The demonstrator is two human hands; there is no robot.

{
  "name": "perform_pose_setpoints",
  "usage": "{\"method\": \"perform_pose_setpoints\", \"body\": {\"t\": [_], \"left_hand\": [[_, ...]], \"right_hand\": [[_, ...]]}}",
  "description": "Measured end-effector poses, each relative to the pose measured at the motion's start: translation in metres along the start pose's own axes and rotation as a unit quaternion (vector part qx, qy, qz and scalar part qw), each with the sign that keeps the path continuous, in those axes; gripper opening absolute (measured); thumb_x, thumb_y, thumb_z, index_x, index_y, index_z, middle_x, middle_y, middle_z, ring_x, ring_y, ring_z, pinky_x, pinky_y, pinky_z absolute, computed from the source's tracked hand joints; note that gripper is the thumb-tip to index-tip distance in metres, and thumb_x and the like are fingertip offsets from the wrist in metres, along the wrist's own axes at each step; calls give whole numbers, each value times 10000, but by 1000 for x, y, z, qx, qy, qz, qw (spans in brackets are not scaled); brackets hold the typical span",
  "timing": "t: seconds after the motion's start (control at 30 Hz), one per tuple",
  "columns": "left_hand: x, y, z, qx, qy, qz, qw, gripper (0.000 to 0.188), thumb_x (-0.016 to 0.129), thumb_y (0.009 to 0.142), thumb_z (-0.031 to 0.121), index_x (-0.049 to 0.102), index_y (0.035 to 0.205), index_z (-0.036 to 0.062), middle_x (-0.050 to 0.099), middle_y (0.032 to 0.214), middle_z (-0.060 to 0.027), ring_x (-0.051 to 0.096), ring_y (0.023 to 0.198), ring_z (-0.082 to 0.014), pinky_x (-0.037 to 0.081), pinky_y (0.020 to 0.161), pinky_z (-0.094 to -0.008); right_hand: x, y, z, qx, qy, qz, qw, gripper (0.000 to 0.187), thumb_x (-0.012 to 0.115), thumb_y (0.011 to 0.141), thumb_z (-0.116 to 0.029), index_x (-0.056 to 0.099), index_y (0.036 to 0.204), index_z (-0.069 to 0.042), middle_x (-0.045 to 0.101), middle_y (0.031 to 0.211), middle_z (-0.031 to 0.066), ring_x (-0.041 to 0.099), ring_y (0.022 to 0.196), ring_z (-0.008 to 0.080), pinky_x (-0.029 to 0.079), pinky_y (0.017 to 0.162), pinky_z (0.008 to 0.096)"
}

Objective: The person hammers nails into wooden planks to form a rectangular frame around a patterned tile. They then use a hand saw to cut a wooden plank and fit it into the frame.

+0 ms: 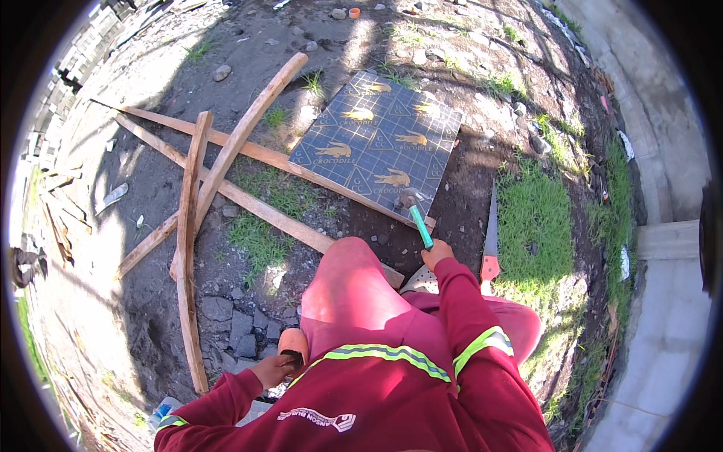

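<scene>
My right hand (pixel 436 255) is closed round the green handle of a hammer (pixel 420 225). The hammer's metal head rests on or just above the near corner of a dark, film-faced plywood panel (pixel 384 141) with a grid and gold print. A wooden strip (pixel 339 184) runs along the panel's near left edge. Down beside my left thigh, my left hand (pixel 273 371) has its fingers curled at the dark mouth of a small orange container (pixel 294 341). What those fingers hold, if anything, is hidden.
Several long timber pieces (pixel 191 226) cross on the dirt at left. A handsaw (pixel 491 241) with a red handle lies to the right, beside grass (pixel 535 218). Broken paving chunks (pixel 243 331) are near my left leg. A concrete wall (pixel 663 316) bounds the right side.
</scene>
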State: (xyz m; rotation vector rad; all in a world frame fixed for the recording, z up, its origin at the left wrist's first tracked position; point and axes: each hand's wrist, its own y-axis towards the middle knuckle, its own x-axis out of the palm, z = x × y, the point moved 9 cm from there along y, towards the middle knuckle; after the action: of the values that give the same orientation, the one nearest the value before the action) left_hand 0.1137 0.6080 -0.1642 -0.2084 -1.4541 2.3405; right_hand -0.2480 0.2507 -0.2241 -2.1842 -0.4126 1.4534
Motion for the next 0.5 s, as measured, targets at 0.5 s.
{"method": "perform_pose_setpoints", "body": {"t": [0.5], "left_hand": [[-4,26,-38,2,41,363,931,350,622,816,267,677,940,-56,678,907,-277,667,879,-422,515,766,-458]], "right_hand": [[10,11,10,41,72,-31,996,320,699,796,-272,667,1006,-31,693,960,213,684,889,363,539,805,440]]}}
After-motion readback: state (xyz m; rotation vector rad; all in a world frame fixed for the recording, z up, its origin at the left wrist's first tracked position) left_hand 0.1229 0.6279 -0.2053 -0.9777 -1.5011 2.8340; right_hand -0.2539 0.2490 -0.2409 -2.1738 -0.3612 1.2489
